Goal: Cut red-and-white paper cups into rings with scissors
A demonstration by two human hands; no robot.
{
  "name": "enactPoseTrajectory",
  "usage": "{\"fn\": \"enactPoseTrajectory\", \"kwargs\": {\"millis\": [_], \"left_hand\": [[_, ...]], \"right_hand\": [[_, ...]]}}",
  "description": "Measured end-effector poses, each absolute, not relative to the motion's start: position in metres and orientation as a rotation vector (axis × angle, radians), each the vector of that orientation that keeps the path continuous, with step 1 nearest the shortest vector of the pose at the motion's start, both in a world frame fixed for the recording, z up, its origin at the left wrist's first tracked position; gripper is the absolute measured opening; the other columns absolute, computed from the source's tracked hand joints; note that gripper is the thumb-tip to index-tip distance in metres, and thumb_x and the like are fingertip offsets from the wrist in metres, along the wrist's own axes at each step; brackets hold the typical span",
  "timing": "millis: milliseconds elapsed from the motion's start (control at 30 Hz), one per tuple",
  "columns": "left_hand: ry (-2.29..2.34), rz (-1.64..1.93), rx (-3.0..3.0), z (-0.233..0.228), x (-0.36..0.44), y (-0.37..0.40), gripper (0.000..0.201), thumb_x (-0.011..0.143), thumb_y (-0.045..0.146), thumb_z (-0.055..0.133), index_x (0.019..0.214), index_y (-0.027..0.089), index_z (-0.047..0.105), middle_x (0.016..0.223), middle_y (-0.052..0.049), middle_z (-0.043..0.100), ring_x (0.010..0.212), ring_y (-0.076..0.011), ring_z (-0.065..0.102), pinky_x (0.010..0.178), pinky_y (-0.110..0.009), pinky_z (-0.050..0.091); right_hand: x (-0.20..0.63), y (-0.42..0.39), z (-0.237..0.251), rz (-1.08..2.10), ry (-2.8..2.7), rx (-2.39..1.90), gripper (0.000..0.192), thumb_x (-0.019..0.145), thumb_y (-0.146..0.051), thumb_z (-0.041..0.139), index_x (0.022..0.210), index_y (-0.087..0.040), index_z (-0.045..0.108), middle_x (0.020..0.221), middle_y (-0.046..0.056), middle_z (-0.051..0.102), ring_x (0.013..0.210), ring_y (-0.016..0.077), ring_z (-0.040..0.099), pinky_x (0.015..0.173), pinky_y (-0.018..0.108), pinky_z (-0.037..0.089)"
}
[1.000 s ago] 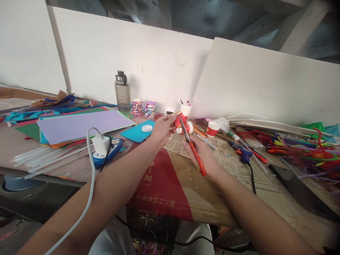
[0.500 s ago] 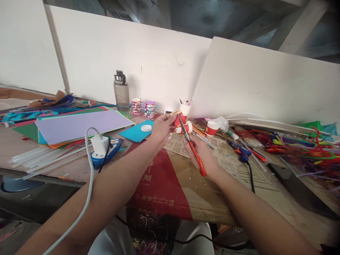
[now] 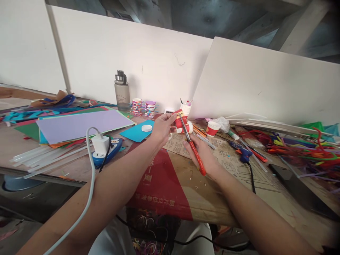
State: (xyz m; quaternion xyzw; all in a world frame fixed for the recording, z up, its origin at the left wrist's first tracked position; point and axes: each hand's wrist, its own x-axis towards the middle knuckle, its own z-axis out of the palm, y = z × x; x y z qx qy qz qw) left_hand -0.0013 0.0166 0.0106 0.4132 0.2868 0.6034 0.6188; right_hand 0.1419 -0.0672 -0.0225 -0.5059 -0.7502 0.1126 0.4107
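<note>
Two banded stacks are being flanked by a grey bottle; a tipped paper cup is being partly hidden by red-handled scissors. The scissors are being gripped in the right hand; beyond it, a red-and-yellow piece is being pinched by the left hand, beside the blades.

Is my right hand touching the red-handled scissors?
Touching: the head view shows your right hand gripping the red-handled scissors, thumb and fingers against the handles.
</note>
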Motion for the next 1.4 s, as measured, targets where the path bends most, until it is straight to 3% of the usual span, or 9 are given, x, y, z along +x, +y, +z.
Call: {"fn": "enactPoseTrajectory", "kwargs": {"millis": [267,433,567,1033,1233,1400], "left_hand": [[0.626,1.404,0.973,0.012,-0.002,0.014,0.029,0.077,0.027,0.082,0.066,0.015,0.058,0.057,0.002,0.061,0.045,-0.0055,0.049,0.043,-0.018,0.039],[0.564,1.384,0.904,0.011,-0.005,0.019,0.032,0.072,0.038,0.085,0.074,0.015,0.062,0.067,-0.002,0.067,0.053,-0.0085,0.056,0.044,-0.019,0.038],[0.579,1.409,0.905,0.011,-0.008,0.024,0.037,0.069,0.037,0.087,0.068,0.015,0.057,0.064,0.0,0.064,0.053,-0.0073,0.055,0.045,-0.018,0.038],[0.598,1.409,1.039,0.011,-0.002,0.014,0.036,0.073,0.036,0.085,0.067,0.015,0.057,0.058,0.002,0.058,0.046,-0.0058,0.049,0.043,-0.018,0.038],[0.554,1.375,0.941,0.011,-0.004,0.017,0.036,0.07,0.041,0.086,0.073,0.015,0.061,0.067,-0.001,0.066,0.053,-0.0081,0.056,0.044,-0.019,0.039],[0.622,1.398,0.931,0.013,-0.005,0.019,0.032,0.075,0.033,0.084,0.068,0.015,0.057,0.062,0.001,0.062,0.051,-0.0072,0.055,0.043,-0.017,0.038]], "right_hand": [[0.142,-0.065,-0.024,0.211,-1.862,-1.247,0.027,0.093,-0.04,0.046,0.072,-0.024,0.041,0.064,-0.002,0.043,0.062,0.0158,0.037,0.059,0.029,0.033],[0.142,-0.066,-0.023,0.248,-1.858,-1.235,0.028,0.095,-0.043,0.045,0.074,-0.024,0.043,0.064,-0.002,0.046,0.062,0.0157,0.038,0.059,0.029,0.034],[0.141,-0.068,-0.021,0.293,-1.903,-1.23,0.026,0.093,-0.042,0.048,0.076,-0.024,0.043,0.066,-0.002,0.045,0.064,0.0154,0.038,0.06,0.029,0.035],[0.14,-0.067,-0.021,0.218,-1.857,-1.267,0.026,0.094,-0.043,0.046,0.075,-0.025,0.042,0.064,-0.001,0.045,0.062,0.0163,0.038,0.059,0.03,0.033],[0.14,-0.068,-0.022,0.236,-1.865,-1.268,0.027,0.095,-0.042,0.044,0.074,-0.024,0.041,0.064,-0.001,0.046,0.062,0.0164,0.039,0.059,0.03,0.034],[0.141,-0.069,-0.022,0.283,-1.903,-1.262,0.026,0.093,-0.042,0.048,0.076,-0.024,0.041,0.066,-0.002,0.045,0.063,0.0152,0.038,0.06,0.029,0.034]]}}
